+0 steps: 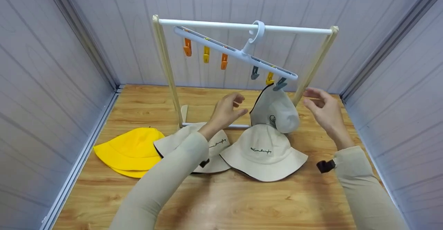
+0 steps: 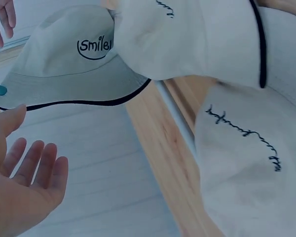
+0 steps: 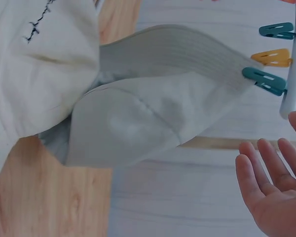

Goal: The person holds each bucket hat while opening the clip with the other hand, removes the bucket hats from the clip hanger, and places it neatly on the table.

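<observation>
A light bucket hat (image 1: 271, 105) with dark edging hangs from the low right end of a pale clip hanger (image 1: 238, 53). A grey-teal clip (image 3: 264, 80) grips its brim, and a yellow clip (image 3: 271, 58) sits beside that spot. In the left wrist view the word "Smile" shows on the hat. My left hand (image 1: 226, 112) is just left of the hanging hat, fingers loosely bent and holding nothing. To the hat's right, my right hand (image 1: 327, 114) is apart from it, fingers relaxed. A cream bucket hat (image 1: 266, 147) lies on the table below.
A rack with a white top bar (image 1: 214, 24) and wooden posts (image 1: 168, 71) holds the tilted hanger. Orange clips (image 1: 224, 61) and others hang along it. Another cream hat (image 1: 219, 159) and a yellow hat (image 1: 133, 147) lie to the left on the wooden table (image 1: 242, 205). Panelled walls enclose it.
</observation>
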A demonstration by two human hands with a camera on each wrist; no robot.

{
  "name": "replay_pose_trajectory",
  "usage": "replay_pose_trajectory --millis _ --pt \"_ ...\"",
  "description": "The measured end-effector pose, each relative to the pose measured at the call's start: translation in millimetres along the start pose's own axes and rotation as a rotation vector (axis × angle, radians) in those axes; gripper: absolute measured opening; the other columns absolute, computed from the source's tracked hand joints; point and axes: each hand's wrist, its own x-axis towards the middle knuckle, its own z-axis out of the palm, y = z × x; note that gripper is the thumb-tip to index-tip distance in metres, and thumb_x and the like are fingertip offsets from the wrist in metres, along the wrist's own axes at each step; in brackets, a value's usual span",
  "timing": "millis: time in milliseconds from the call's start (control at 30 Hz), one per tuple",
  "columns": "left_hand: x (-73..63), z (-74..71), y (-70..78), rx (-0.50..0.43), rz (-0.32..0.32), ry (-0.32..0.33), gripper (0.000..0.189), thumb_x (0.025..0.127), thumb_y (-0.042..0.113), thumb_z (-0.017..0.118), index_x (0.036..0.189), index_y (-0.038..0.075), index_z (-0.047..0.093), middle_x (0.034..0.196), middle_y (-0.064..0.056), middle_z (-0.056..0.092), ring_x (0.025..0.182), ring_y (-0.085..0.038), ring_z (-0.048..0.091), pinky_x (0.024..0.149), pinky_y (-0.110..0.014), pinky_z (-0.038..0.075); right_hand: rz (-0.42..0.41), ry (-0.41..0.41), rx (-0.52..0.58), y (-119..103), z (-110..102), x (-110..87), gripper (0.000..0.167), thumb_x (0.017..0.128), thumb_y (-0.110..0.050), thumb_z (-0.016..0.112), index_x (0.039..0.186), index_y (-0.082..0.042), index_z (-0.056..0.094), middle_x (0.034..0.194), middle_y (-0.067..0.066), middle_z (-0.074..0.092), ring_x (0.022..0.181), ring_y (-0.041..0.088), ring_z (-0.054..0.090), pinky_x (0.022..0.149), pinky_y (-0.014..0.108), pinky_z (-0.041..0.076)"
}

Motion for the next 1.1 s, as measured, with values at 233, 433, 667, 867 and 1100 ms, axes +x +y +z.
replay_pose_trajectory --millis 233,433,667,867,1100 --pt "22.1 12.9 9.9 -0.034 -0.033 0.019 0.045 0.100 0.021 0.078 0.140 0.007 0.062 0.135 -0.008 0.066 0.120 -0.024 0.065 0.103 -0.034 0.054 -0.020 -0.047 0.058 -13 2 5.3 0.055 0.108 -0.028 0.065 0.156 -0.006 0.049 0.148 0.016 0.059 0.128 0.019 0.061 0.096 0.012 0.051" --pt "33.6 25.7 17.1 -0.093 -0.065 0.018 0.046 0.101 0.023 0.076 0.143 0.010 0.060 0.136 -0.006 0.065 0.123 -0.022 0.063 0.102 -0.032 0.055 -0.017 -0.051 0.101 -17 8 9.0 0.057 0.107 -0.030 0.066 0.157 -0.006 0.048 0.149 0.016 0.058 0.133 0.025 0.060 0.099 0.013 0.050" --pt "43.7 39.4 20.9 -0.109 -0.057 0.014 0.036 0.102 0.018 0.074 0.136 0.010 0.064 0.129 -0.007 0.070 0.117 -0.019 0.067 0.098 -0.029 0.057 -0.003 -0.060 0.154 -20 17 13.2 0.058 0.107 -0.027 0.067 0.156 -0.005 0.047 0.150 0.015 0.058 0.128 0.018 0.061 0.100 0.016 0.051" --pt "51.4 47.8 20.4 -0.108 -0.010 0.068 0.022 0.103 0.007 0.070 0.124 0.003 0.068 0.115 -0.010 0.075 0.106 -0.018 0.072 0.091 -0.026 0.059 0.012 -0.065 0.205 -19 24 17.2 0.062 0.106 -0.024 0.068 0.158 -0.003 0.044 0.151 0.017 0.057 0.129 0.022 0.061 0.098 0.018 0.052" --pt "52.5 50.7 22.1 -0.105 -0.021 0.091 0.015 0.103 0.006 0.069 0.118 0.002 0.069 0.111 -0.010 0.074 0.102 -0.018 0.069 0.088 -0.025 0.058 0.060 -0.058 0.241 -14 30 20.6 0.064 0.107 -0.025 0.066 0.161 -0.003 0.040 0.152 0.018 0.055 0.127 0.016 0.060 0.099 0.017 0.051"
